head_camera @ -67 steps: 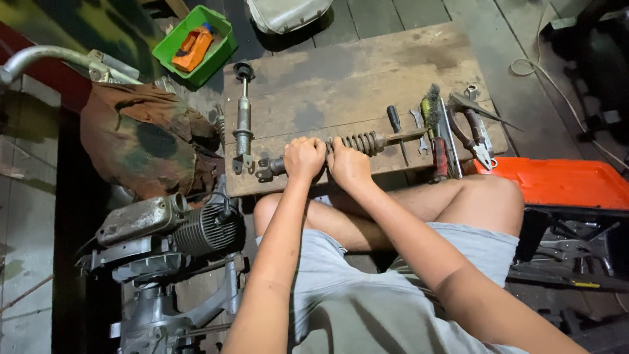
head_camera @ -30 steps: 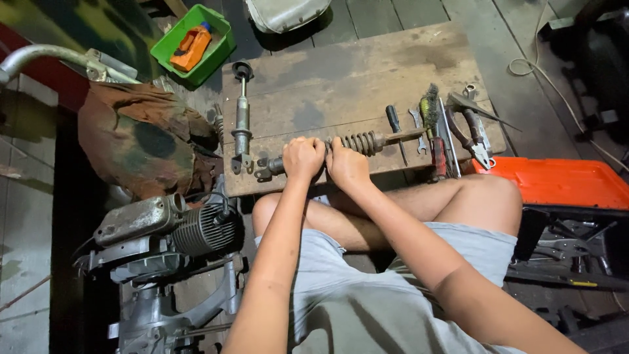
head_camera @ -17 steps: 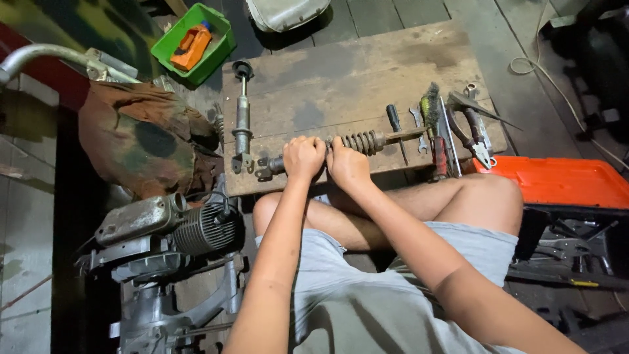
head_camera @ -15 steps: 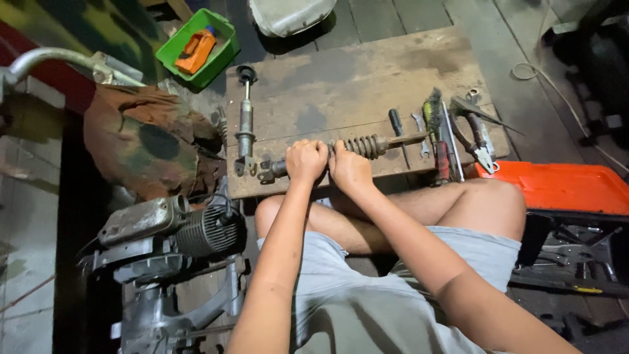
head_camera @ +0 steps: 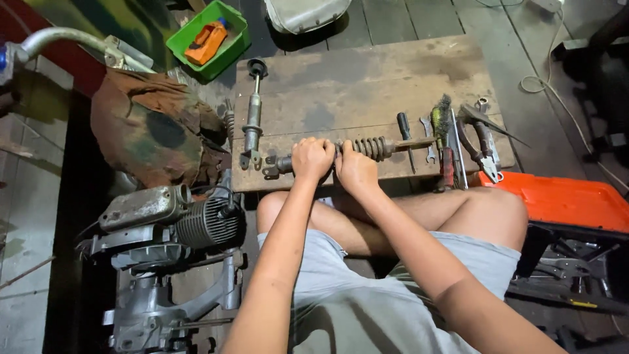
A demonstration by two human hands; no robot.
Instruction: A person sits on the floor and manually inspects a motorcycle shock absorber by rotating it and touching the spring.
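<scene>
Both my hands, left [head_camera: 312,159] and right [head_camera: 356,172], clench the coil-spring shock [head_camera: 367,148]; its long axis runs left-right along the tabletop [head_camera: 367,72].

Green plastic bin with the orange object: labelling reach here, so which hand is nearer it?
Left. The left hand grips the coil-spring shock closer to the bin; the right hand sits farther right.
</scene>
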